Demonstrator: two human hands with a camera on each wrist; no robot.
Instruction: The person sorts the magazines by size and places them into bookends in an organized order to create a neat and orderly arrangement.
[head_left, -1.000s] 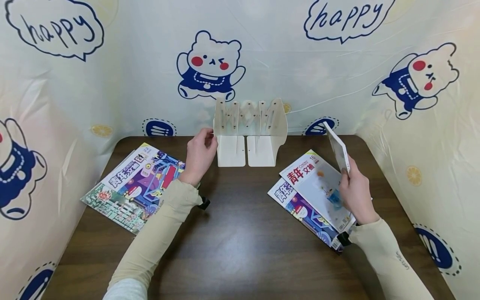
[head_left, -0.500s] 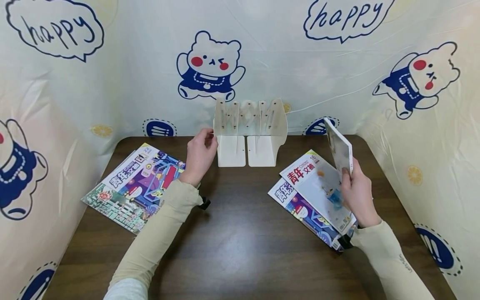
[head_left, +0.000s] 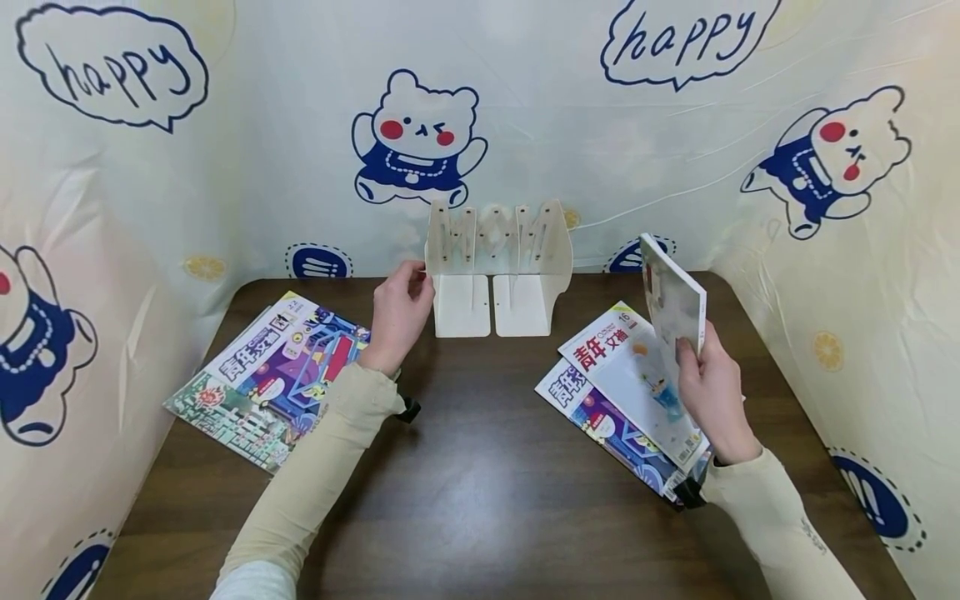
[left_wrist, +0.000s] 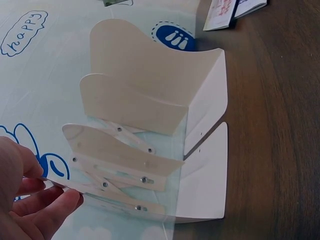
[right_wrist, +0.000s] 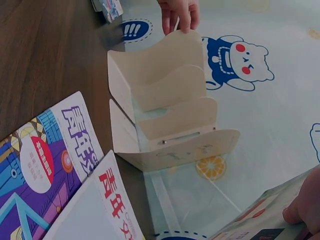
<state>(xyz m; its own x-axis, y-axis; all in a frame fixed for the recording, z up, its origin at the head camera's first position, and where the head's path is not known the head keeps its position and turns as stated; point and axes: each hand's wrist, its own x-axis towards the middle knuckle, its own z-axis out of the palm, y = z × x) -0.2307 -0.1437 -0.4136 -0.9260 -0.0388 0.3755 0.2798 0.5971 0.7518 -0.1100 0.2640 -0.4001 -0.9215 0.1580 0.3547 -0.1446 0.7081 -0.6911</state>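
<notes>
A white expandable bookend with folding slats stands at the back middle of the table. My left hand pinches its left side edge between thumb and fingers, which the left wrist view shows close up. My right hand grips a magazine by its lower end, raised and tilted, spine toward me. Beneath it lie a pale magazine with red lettering and a purple magazine, overlapping. In the right wrist view the held magazine shows only partly, with the thumb on its cover.
On the left, a purple magazine lies over a green one, partly behind my left forearm. The dark wooden table meets a printed curtain at the back and sides.
The magazine in my right hand has turned so more of its cover shows, and has shifted slightly left. My left hand stays at the bookend. The head view has tipped slightly.
</notes>
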